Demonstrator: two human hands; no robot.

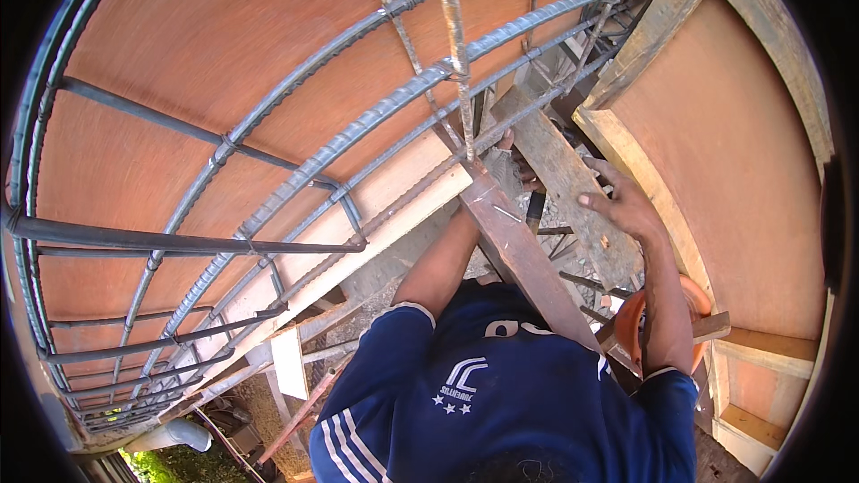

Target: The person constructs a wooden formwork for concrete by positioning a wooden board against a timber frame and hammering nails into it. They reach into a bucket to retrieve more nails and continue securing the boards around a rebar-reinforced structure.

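Note:
A worn, greyish wooden plank (568, 183) slants down through the gap in front of me. My right hand (626, 206) grips its right side, thumb on the face and a finger along the edge. My left hand (514, 165) reaches under a dark brown timber (528, 246) to the plank's left side. Its visible fingers look curled, but the timber and plank hide part of it, and what they hold cannot be made out. Just below those fingers a black handle-like piece (535, 207) shows. Whether the left hand touches it is unclear.
Ribbed steel rebar (358, 130), tied into a curved cage, spans the left and top before a reddish plywood panel (295, 0). Another framed plywood panel (743, 161) stands at right. An orange rounded plastic object (632, 322) sits beside my right forearm. Pale board (412, 206) runs below the bars.

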